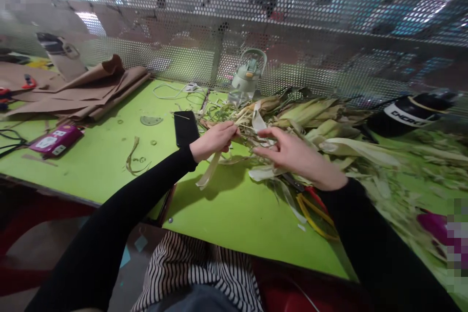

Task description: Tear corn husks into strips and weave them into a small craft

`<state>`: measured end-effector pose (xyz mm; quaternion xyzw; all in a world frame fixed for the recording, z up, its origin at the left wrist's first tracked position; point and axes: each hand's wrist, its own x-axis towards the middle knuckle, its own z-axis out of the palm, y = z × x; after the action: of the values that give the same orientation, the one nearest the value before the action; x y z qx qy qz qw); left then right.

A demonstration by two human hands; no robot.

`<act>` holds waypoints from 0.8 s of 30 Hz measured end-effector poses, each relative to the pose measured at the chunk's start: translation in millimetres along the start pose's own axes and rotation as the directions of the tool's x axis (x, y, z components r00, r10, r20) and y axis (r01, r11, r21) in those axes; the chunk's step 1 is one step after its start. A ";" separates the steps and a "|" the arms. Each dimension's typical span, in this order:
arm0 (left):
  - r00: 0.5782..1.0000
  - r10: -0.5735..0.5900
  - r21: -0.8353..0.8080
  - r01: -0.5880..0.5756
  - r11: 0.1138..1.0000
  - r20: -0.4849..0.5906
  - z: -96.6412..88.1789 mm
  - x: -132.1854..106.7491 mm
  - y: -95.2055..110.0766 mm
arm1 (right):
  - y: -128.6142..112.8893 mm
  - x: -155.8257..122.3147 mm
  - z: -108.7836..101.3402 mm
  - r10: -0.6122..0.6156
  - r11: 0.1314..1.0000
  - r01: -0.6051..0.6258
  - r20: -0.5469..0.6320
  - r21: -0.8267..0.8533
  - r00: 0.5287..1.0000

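Observation:
Both my hands work over a heap of pale green and tan corn husks (321, 122) on a lime-green table (226, 214). My left hand (214, 140) is closed in a pinch on a thin husk strip (210, 170) that hangs down toward the table. My right hand (292, 153) has its fingers bent, with the fingertips pinching the same bundle of husk strips near a white strip (259, 122). The two hands are a short gap apart. Scissors with yellow and red handles (310, 204) lie under my right wrist.
A black phone (185, 128) lies left of my left hand. A pale green bottle (245, 78) stands at the perforated metal back wall. Brown paper (84, 92) and a magenta box (54, 140) lie at the left. A black cap (405, 117) sits at the right.

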<state>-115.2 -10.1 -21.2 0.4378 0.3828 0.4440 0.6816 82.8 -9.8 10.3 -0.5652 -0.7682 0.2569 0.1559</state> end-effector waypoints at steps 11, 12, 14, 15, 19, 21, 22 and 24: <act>0.975 0.171 0.579 -0.221 0.785 0.139 -9.2 8.8 -7.6 | -0.5 2.4 28.2 -0.224 0.959 0.239 -0.108 0.152 0.969; 0.969 0.178 0.638 -0.248 0.729 0.173 -9.3 8.8 -9.3 | -1.6 -0.5 23.2 -0.257 0.960 0.272 -0.190 0.061 0.948; 0.956 0.158 0.710 -0.289 0.642 0.246 -7.2 6.5 -12.4 | -2.7 -4.4 15.4 -0.311 0.950 0.305 -0.285 -0.066 0.907; 0.949 0.140 0.726 -0.307 0.616 0.283 -5.3 4.4 -13.3 | -2.3 -5.1 12.7 -0.327 0.945 0.313 -0.292 -0.093 0.899; 0.918 0.086 0.727 -0.361 0.584 0.387 1.9 -4.7 -11.4 | 4.8 -2.2 7.3 -0.340 0.940 0.335 -0.181 -0.060 0.923; 0.918 0.079 0.733 -0.360 0.578 0.389 3.4 -7.7 -8.7 | 8.8 -0.1 6.2 -0.334 0.943 0.332 -0.138 -0.033 0.933; 0.923 0.074 0.739 -0.348 0.576 0.377 3.6 -8.5 -7.6 | 10.2 0.6 5.8 -0.329 0.944 0.329 -0.121 -0.021 0.937; 0.934 0.063 0.750 -0.322 0.577 0.352 3.4 -9.5 -6.6 | 11.5 1.5 5.0 -0.324 0.945 0.326 -0.098 0.008 0.941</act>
<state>-113.3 -21.3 -25.1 0.7942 0.3869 0.2297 0.4084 88.8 -6.9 -0.4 -0.4406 -0.8395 0.2095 0.2393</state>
